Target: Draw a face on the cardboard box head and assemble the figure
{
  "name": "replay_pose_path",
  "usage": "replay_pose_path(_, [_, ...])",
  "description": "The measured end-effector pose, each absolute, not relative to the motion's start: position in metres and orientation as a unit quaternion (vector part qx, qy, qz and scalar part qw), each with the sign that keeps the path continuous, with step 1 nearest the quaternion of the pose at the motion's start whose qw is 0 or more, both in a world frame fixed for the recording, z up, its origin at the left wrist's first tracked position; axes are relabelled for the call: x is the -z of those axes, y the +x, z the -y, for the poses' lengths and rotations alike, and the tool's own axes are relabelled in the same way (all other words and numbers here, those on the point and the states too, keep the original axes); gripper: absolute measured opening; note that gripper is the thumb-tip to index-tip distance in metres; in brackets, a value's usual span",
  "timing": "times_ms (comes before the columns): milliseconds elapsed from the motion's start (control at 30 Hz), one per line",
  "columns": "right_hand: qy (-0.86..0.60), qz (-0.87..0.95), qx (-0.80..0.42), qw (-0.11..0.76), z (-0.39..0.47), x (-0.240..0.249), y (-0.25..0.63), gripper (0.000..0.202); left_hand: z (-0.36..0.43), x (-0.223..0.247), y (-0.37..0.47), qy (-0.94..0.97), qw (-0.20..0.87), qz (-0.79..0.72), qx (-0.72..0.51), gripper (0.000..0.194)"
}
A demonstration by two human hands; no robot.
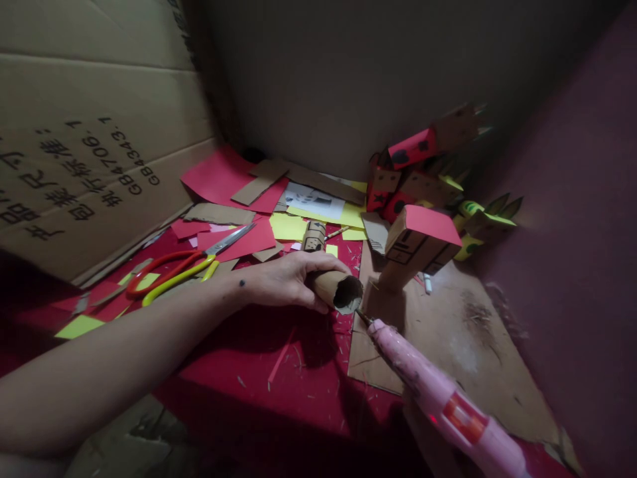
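Note:
My left hand point(303, 279) is closed around a short brown cardboard tube point(326, 287), its ragged open end facing right. A pink hot glue gun point(423, 372) comes in from the lower right, its metal nozzle at the lower rim of the tube; I cannot tell if they touch. A dim shape below the gun seems to be part of my right hand point(425, 431), holding it from beneath; most of that hand is hidden. Just behind the left hand sits a small cardboard roll point(315, 236) with black drawn marks.
Red-and-yellow scissors point(174, 272) lie left among paper and cardboard scraps. A red-topped cardboard model point(421, 242) stands on a wooden board point(458, 325) at right. Decorated red and yellow pieces point(413, 166) are piled behind it. A large cardboard box point(99, 133) rises at left.

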State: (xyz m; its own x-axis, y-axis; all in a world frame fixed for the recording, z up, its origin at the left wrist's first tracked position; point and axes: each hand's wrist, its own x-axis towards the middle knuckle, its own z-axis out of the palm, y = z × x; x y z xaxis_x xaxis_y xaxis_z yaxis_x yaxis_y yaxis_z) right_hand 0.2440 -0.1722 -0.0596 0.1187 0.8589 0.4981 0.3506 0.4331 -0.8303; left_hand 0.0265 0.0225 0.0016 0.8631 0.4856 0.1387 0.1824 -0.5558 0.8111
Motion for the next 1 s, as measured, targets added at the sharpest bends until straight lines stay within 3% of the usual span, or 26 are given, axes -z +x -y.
replay_pose_path(300, [-0.468, 0.661, -0.281, 0.515, 0.144, 0.058, 0.271, 0.023, -0.022, -0.002, 0.027, 0.865, 0.425, -0.198, -0.177, 0.040])
replay_pose_path(467, [-0.457, 0.680, -0.300, 0.488, 0.126, 0.052, 0.287, 0.031, -0.023, -0.001, 0.027, 0.864, 0.430, -0.193, -0.178, 0.040])
replay_pose_path(700, [-0.459, 0.661, -0.279, 0.524, 0.146, 0.061, 0.264, 0.022, -0.022, -0.003, 0.027, 0.863, 0.430, -0.198, -0.175, 0.040])
replay_pose_path(1000, [-0.474, 0.625, -0.225, 0.577, 0.171, 0.064, 0.243, 0.034, -0.022, -0.002, 0.027, 0.866, 0.425, -0.196, -0.175, 0.040])
